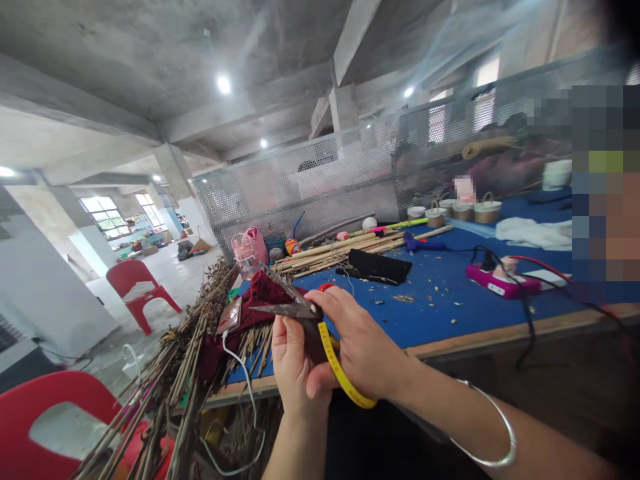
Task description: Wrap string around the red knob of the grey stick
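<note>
Above the table's near edge, my right hand [367, 337] is closed round a pair of scissors [287, 310], whose dark blades stand apart and point left. A bit of red handle shows above the knuckles. My left hand [295, 377] is held close beside it, thumb and fingers pressed together just under the lower blade; what it grips is hidden. A yellow measuring tape [336, 367] comes down between the hands and loops under my right hand. Which hand holds the tape I cannot tell. Something dark lies between the palms.
Dry stalks [187, 360] hang over the left table end near a dark red cloth [263, 300] and a phone [230, 315] on a white cable. The blue tabletop [320, 277] bears bamboo sticks [330, 257], black cloth [377, 267] and a purple power strip [500, 283]. Red chairs [143, 287] stand left; a blurred person sits right.
</note>
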Demonstrator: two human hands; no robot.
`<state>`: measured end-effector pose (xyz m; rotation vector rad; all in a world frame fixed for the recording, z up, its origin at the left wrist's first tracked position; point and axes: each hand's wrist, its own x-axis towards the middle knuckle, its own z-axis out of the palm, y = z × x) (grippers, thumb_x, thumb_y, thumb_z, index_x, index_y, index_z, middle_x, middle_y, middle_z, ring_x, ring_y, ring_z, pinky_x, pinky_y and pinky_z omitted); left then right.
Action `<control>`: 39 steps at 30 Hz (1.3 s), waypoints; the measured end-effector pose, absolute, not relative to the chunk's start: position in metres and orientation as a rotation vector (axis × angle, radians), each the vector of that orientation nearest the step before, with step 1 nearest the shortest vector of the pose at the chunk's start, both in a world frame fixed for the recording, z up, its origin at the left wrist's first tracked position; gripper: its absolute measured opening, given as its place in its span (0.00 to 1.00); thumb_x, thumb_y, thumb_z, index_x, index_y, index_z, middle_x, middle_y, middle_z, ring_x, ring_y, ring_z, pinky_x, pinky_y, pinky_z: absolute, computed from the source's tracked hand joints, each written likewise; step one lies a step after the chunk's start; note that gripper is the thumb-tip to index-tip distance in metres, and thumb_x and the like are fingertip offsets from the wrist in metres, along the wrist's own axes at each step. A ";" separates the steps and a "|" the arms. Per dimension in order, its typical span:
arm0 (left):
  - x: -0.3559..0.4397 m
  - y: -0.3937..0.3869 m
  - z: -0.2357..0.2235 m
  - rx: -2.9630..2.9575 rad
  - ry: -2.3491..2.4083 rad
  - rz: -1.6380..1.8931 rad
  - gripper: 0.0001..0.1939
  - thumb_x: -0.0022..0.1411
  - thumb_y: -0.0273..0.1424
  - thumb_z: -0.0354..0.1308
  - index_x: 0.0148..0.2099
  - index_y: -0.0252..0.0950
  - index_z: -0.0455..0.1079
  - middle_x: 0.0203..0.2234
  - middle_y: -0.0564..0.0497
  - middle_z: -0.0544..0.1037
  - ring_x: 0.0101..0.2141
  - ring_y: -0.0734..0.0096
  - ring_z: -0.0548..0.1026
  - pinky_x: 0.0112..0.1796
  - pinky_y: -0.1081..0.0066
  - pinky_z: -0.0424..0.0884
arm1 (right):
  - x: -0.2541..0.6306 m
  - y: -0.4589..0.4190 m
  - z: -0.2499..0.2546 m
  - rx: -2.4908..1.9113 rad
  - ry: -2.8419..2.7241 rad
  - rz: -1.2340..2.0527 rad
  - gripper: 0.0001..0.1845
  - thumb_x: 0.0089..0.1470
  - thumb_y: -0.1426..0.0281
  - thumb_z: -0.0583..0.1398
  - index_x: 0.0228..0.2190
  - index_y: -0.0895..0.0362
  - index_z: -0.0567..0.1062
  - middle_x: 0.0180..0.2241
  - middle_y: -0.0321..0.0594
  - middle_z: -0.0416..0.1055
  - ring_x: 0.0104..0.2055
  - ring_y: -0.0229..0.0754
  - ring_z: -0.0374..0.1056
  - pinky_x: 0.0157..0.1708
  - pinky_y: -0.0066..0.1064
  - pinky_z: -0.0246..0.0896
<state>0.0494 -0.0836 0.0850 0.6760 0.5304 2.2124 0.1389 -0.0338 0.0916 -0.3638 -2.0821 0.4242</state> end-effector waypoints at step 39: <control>0.053 -0.087 0.085 0.747 0.564 2.212 0.12 0.49 0.39 0.67 0.36 0.40 0.76 0.28 0.55 0.80 0.27 0.78 0.77 0.30 0.82 0.72 | 0.142 -0.031 0.087 -0.345 -2.017 0.403 0.42 0.40 0.36 0.49 0.39 0.59 0.71 0.28 0.41 0.68 0.29 0.39 0.64 0.29 0.28 0.60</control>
